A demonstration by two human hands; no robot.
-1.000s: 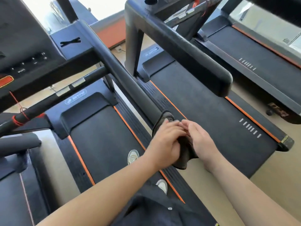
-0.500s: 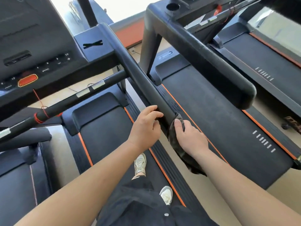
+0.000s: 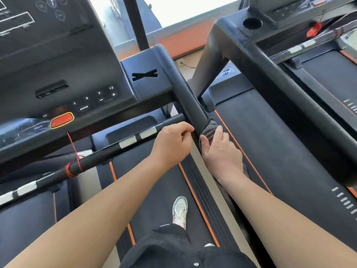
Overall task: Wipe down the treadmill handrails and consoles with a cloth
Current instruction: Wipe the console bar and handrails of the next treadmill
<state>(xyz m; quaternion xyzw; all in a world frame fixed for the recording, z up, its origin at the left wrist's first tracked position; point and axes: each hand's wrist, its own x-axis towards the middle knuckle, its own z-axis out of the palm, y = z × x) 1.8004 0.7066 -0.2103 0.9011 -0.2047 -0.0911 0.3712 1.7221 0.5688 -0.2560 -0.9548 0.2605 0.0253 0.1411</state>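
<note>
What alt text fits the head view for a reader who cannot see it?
A person's right hand wraps a grey cloth around a black treadmill handrail, while the left hand curls at the rail's other side. A dark console with an orange button sits upper left.

A: What does the handrail (image 3: 184, 95) look like?
B: Matt black and smooth, plastic or foam. The cloth (image 3: 211, 125) on it is grey and soft, with a short nap.
A: And the console (image 3: 58, 60)?
B: Black plastic, slightly glossy, with a shiny red button (image 3: 62, 120). The crossbar (image 3: 100, 155) is satin black, with silvery metal plates (image 3: 147, 132). The belt (image 3: 162, 182) looks like matt, finely textured rubber.
</note>
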